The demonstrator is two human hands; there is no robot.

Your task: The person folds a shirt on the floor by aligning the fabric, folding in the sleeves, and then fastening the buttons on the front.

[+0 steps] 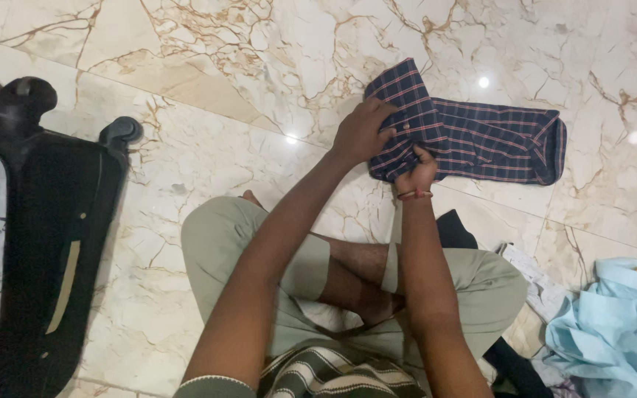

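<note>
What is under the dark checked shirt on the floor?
The checked shirt lies on the marble floor; both hands, left and right, grip its near end. Anything beneath the folded cloth is hidden.

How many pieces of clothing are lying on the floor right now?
3 visible: plaid shirt under both hands; light blue garment at lower right; dark cloth beside the right knee. The pile may hide more.

bright, sharp — glare spots on floor (208, 169)
</note>
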